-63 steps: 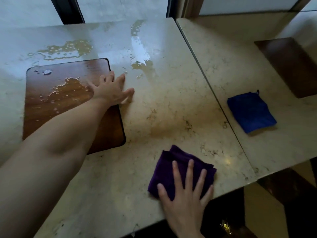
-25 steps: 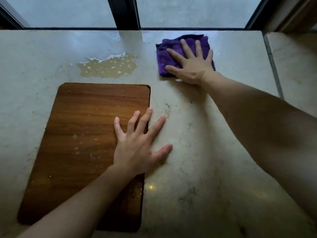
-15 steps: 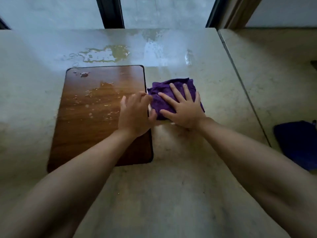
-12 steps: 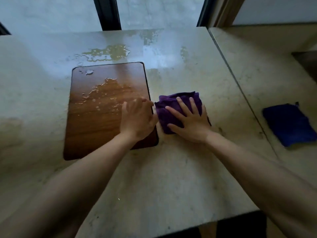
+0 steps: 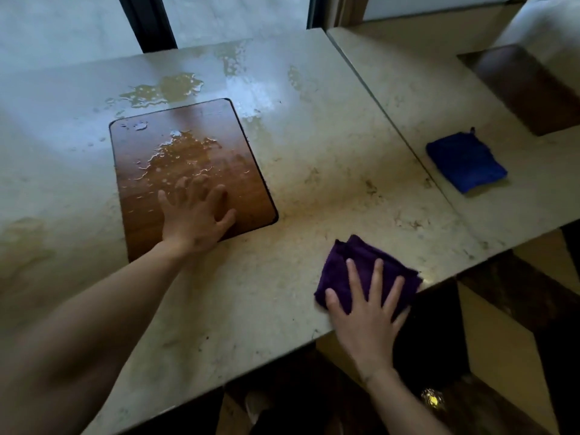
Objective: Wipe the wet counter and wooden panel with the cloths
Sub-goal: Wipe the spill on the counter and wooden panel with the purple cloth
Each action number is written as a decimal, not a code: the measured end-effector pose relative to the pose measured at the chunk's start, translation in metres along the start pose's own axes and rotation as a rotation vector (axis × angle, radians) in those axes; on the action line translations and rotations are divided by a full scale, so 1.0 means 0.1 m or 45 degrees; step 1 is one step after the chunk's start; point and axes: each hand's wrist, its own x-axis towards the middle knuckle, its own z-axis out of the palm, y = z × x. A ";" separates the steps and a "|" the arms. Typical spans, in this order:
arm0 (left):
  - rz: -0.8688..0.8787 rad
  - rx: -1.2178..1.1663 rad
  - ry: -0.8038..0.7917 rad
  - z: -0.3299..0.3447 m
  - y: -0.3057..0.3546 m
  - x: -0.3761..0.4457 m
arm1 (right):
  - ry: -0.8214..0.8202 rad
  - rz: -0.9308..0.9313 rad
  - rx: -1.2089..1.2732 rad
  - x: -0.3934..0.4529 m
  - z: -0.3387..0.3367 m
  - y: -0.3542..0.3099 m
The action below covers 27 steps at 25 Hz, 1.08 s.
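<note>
We see the right hand (image 5: 365,312) pressing flat on the purple cloth (image 5: 361,268), fingers spread straight, right at the near edge of the marble table (image 5: 314,183). The left hand (image 5: 194,215) lies flat on the wooden panel (image 5: 188,171), its grip open too and fingers splayed, just below a sheet of water (image 5: 185,152) glistening on the wood. Another puddle (image 5: 166,89) sits on the table beyond the panel's far edge. The blue cloth (image 5: 466,161) lies untouched, well apart, on the adjoining slab (image 5: 439,89) to the right.
</note>
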 end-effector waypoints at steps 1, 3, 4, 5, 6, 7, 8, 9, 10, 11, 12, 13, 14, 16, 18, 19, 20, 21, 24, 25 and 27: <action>0.007 0.033 -0.018 0.02 -0.09 -0.03 | -0.026 0.039 0.038 -0.19 0.09 -0.17; 0.016 0.051 -0.019 0.07 -0.18 -0.05 | -0.064 0.013 0.071 -0.39 0.24 -0.48; 0.020 0.050 -0.006 0.10 -0.17 -0.07 | -0.060 -0.004 0.068 -0.41 0.26 -0.57; 0.026 0.047 -0.002 0.13 -0.17 -0.06 | -0.048 -0.003 0.052 -0.39 0.29 -0.63; 0.034 0.044 -0.010 0.14 -0.17 -0.04 | -0.030 -0.002 0.014 -0.34 0.32 -0.65; 0.042 0.045 -0.021 0.14 -0.17 -0.03 | -0.018 -0.010 -0.025 -0.28 0.33 -0.66; 0.049 0.046 -0.025 0.14 -0.18 -0.03 | -0.007 -0.036 -0.058 -0.22 0.33 -0.68; 0.056 0.049 -0.022 0.14 -0.19 -0.03 | 0.006 -0.074 -0.074 -0.14 0.32 -0.72; 0.059 0.048 -0.021 0.14 -0.19 -0.03 | 0.012 -0.113 -0.086 -0.03 0.31 -0.77; 0.057 0.044 -0.017 0.15 -0.19 -0.03 | -0.006 -0.150 -0.097 0.09 0.30 -0.84; 0.053 0.043 -0.011 0.15 -0.19 -0.04 | -0.028 -0.187 -0.105 0.23 0.27 -0.93; 0.056 0.047 0.004 0.15 -0.18 -0.05 | -0.035 -0.224 -0.110 0.37 0.25 -1.03; 0.055 0.051 0.018 0.15 -0.18 -0.06 | -0.030 -0.259 -0.117 0.51 0.22 -1.13; 0.046 0.048 0.026 0.16 -0.18 -0.05 | -0.037 -0.308 -0.147 0.76 0.16 -1.32; 0.024 0.065 0.020 0.17 -0.18 -0.06 | -0.071 -0.339 -0.128 1.04 0.09 -1.52; 0.022 0.080 0.018 0.17 -0.17 -0.07 | -0.067 -0.353 -0.113 1.18 0.05 -1.61; 0.017 0.094 0.004 0.17 -0.16 -0.09 | -0.045 -0.372 -0.104 1.34 0.00 -1.72; 0.008 0.100 -0.012 0.16 -0.15 -0.10 | -0.017 -0.395 -0.103 1.52 -0.03 -1.83; -0.024 0.071 -0.067 0.12 -0.13 -0.10 | 0.048 -0.461 -0.133 2.24 -0.18 -2.29; -0.025 0.050 -0.081 0.11 -0.13 -0.09 | 0.040 -0.477 -0.133 2.52 -0.24 -2.47; -0.016 0.018 -0.105 0.11 -0.15 -0.06 | -0.036 -0.488 -0.131 3.13 -0.38 -2.88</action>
